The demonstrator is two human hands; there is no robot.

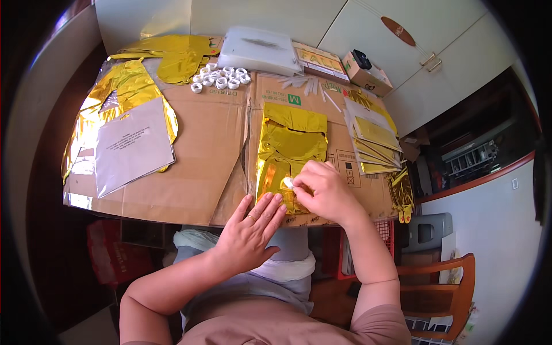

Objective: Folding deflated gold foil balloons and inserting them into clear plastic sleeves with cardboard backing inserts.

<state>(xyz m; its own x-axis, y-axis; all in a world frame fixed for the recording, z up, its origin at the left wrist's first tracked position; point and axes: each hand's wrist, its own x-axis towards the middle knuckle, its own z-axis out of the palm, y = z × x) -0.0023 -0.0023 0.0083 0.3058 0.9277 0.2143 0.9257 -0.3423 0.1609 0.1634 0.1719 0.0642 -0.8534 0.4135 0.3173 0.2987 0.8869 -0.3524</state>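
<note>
A folded gold foil balloon (294, 133) lies on the cardboard in front of me, its creased layers forming a tall rectangle. Over its lower part, my right hand (326, 192) is closed in a pinch on a small white roll of ribbon (288, 182). My left hand (248, 234) lies flat with fingers stretched out, its fingertips at the foil's lower left edge near the table's front. That hand holds nothing. The underside of the roll is hidden against the foil.
Several white ribbon rolls (222, 83) cluster at the back, before a stack of clear plastic bags (261, 49). Left are loose gold foil (129, 80) and a bagged printed sheet (133, 146). Right are packed foil pouches (374, 135), white strips (310, 86) and a small box (368, 75).
</note>
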